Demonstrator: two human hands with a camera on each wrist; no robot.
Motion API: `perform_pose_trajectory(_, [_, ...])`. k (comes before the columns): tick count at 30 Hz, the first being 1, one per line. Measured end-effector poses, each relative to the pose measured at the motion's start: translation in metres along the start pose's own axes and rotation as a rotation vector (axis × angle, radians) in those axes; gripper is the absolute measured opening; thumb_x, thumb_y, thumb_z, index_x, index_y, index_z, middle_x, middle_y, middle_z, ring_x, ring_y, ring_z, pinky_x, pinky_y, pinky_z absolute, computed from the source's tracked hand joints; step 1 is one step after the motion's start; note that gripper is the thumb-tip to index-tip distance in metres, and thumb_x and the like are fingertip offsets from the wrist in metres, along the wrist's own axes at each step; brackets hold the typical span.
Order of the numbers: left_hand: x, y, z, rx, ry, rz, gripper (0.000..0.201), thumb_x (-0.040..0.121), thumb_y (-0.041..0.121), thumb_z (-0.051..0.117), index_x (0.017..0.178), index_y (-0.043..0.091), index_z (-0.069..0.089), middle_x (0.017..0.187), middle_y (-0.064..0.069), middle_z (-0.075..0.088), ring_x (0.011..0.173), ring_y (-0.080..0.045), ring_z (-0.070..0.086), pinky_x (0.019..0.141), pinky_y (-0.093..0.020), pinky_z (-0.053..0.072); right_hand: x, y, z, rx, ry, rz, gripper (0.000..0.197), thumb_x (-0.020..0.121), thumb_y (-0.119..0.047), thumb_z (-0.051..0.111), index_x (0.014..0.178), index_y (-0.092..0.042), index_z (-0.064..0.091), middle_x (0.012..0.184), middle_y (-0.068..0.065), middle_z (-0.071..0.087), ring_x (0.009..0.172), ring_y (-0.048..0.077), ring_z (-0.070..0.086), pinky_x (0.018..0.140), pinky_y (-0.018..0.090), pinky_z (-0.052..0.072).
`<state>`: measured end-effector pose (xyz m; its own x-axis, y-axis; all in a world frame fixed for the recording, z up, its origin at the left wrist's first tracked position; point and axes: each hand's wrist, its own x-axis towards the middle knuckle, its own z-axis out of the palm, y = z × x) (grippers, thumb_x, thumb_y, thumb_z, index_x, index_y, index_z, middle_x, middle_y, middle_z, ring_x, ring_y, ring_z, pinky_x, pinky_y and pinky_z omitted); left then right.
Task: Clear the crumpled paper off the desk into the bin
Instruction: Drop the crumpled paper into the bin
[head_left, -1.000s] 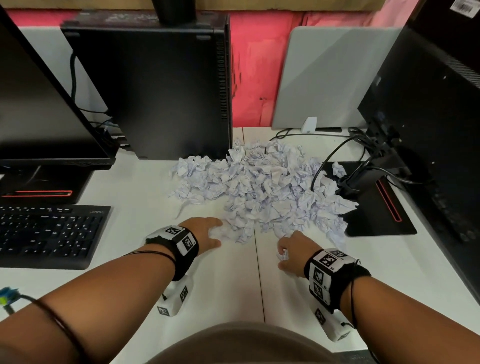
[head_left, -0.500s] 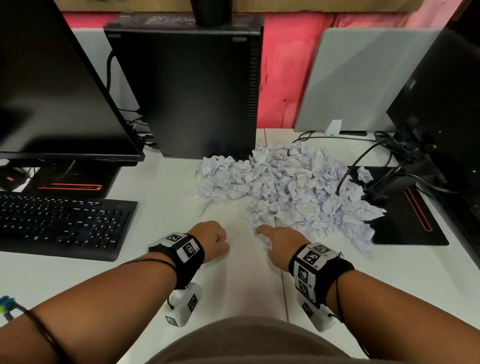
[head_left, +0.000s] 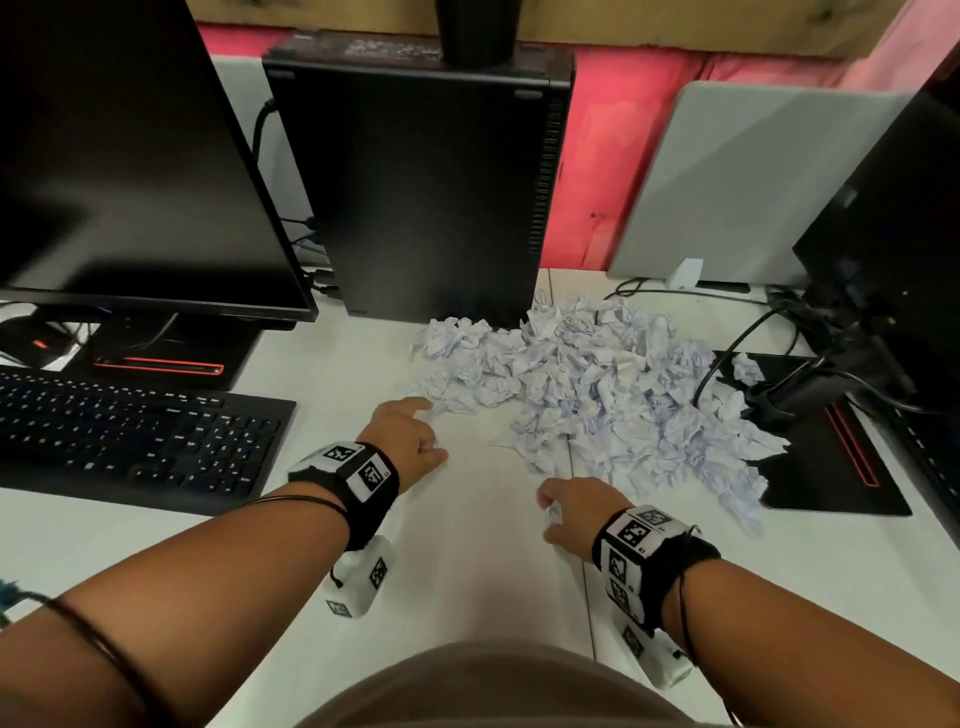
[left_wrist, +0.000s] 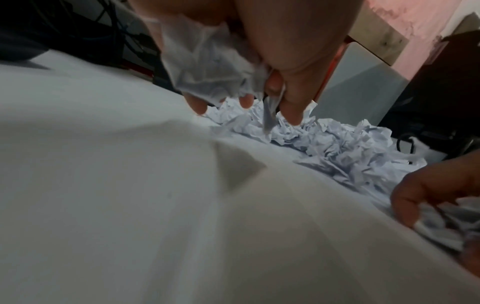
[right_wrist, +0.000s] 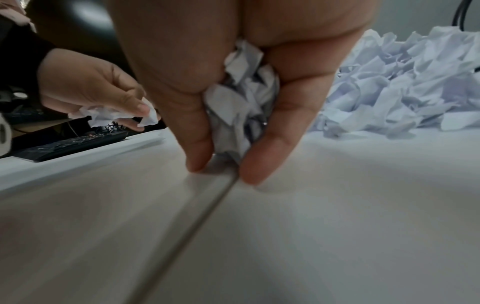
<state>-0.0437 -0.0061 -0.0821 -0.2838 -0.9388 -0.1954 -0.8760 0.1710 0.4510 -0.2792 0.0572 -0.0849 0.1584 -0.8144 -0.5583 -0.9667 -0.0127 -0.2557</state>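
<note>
Barely started imo. Both fists are full: left hand (head_left: 410, 441) is clenched on a paper wad (left_wrist: 207, 67), right hand (head_left: 574, 512) on another (right_wrist: 241, 107). The big pile (head_left: 597, 384) sits mid-desk (head_left: 467, 545), far side. No bin in sight.

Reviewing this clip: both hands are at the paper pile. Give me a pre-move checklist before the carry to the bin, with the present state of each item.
1. Left hand grips a paper wad: ok.
2. Right hand grips a paper wad: ok.
3. Loose scraps hanging from the left grip: not ok, a strip dangles below the fingers.
4. Bin located: cannot tell, none in any view.
5. Pile left on the desk: not ok, most remains.
6. Cables free of paper: not ok, the pile lies against them.
</note>
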Motion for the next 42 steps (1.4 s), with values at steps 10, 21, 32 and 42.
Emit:
perform_pose_trajectory(10, [0.015,0.004,0.016,0.141,-0.254,0.011,0.026,0.094,0.032,0.049,0.095,0.011,0.065,0.156,0.005,0.021,0.144,-0.018,0.018,0.114,-0.022,0.015,-0.014,-0.002,0.011,-0.06,-0.026,-0.02,0.031,0.086,-0.034,0.063,0.111,-0.019,0.054,0.126,0.003,0.033,0.1,0.027,0.058,0.082,0.031,0.049])
perform_pose_trajectory(21, [-0.009,0.017,0.024,0.289,-0.228,-0.05,0.032,0.093,0.028,0.046,0.116,0.011,0.06,0.122,-0.005,0.055,0.115,-0.021,0.052,0.093,-0.027,0.039,-0.017,0.008,0.015,-0.089,-0.001,-0.138,0.026,0.089,-0.028,0.057,0.112,-0.016,0.056,0.125,0.004,0.041,0.105,0.027,0.055,0.086,0.029,0.043])
perform_pose_trajectory(32, [-0.036,0.019,0.011,-0.069,0.034,-0.151,0.028,0.074,0.005,0.062,0.067,0.023,0.041,0.085,0.004,0.041,0.076,-0.019,0.047,0.061,-0.023,0.033,-0.018,0.009,-0.004,0.051,0.093,-0.228,0.028,0.085,-0.014,0.049,0.113,-0.018,0.048,0.096,-0.003,0.049,0.093,0.021,0.054,0.073,0.023,0.037])
perform_pose_trajectory(42, [-0.062,0.035,0.018,-0.183,-0.031,-0.202,0.068,0.082,-0.002,0.047,0.139,0.033,0.039,0.135,-0.002,0.049,0.123,-0.016,0.048,0.094,-0.015,0.033,0.01,-0.016,-0.013,-0.088,-0.086,-0.16,0.086,0.082,-0.012,0.053,0.15,-0.031,0.004,0.132,0.006,0.051,0.106,0.024,0.058,0.087,0.03,0.051])
